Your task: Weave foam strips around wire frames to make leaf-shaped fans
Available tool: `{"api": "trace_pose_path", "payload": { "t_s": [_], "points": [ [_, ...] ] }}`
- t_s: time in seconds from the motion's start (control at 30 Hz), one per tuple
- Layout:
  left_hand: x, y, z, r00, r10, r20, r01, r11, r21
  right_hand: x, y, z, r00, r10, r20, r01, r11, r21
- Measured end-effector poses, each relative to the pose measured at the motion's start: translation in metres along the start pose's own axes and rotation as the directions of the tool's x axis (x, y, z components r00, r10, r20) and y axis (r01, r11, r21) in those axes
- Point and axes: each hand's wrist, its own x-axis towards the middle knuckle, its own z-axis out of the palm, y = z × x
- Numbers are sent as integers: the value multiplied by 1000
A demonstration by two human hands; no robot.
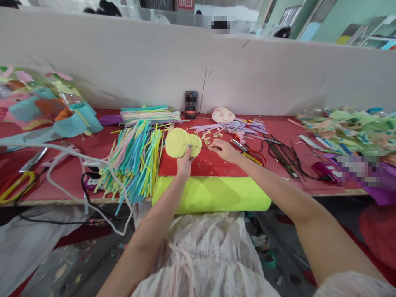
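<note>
My left hand (185, 161) grips a fanned stack of pale yellow scalloped paper discs (177, 142), thumb on top, above a red board (201, 165). To its right, my right hand (223, 149) has its fingers pinched together at the edge of a scatter of small pale yellow pieces (207, 135). Whether a piece is between those fingertips is too small to tell. A bright yellow-green sheet (213, 196) hangs over the table's front edge below the board.
Pastel strips (130, 152) lie heaped left of the board. Scissors (253, 156), a glue gun (239, 135) and dark wires (283, 159) lie to the right. More scissors (23, 181) and a looping white cable (51, 175) are at left. A phone (191, 105) leans on the partition (139, 62).
</note>
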Motion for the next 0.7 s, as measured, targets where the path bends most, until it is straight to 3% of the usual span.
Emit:
{"api": "trace_pose_path", "payload": {
  "t_s": [0.23,0.37,0.47,0.57,0.63,0.7],
  "points": [
    [2,-4,-2,996,57,-65,-54,997,59,16,6,-4,968,179,174,-207,966,157],
    [2,-5,-4,997,73,-40,-70,995,73,22,4,-11,905,242,350,-324,926,195],
    [2,-5,-5,996,85,-27,-83,994,65,24,0,-13,867,298,401,-397,898,191],
    [3,-5,-5,996,55,-76,-52,997,50,23,-9,-10,927,234,292,-277,954,116],
    [5,-5,-6,993,33,-113,-30,999,30,21,-16,-7,977,131,166,-126,991,-35],
    [6,-5,-6,990,21,-137,-20,1000,5,18,-23,-5,995,25,94,-2,972,-237]
  ]
}}
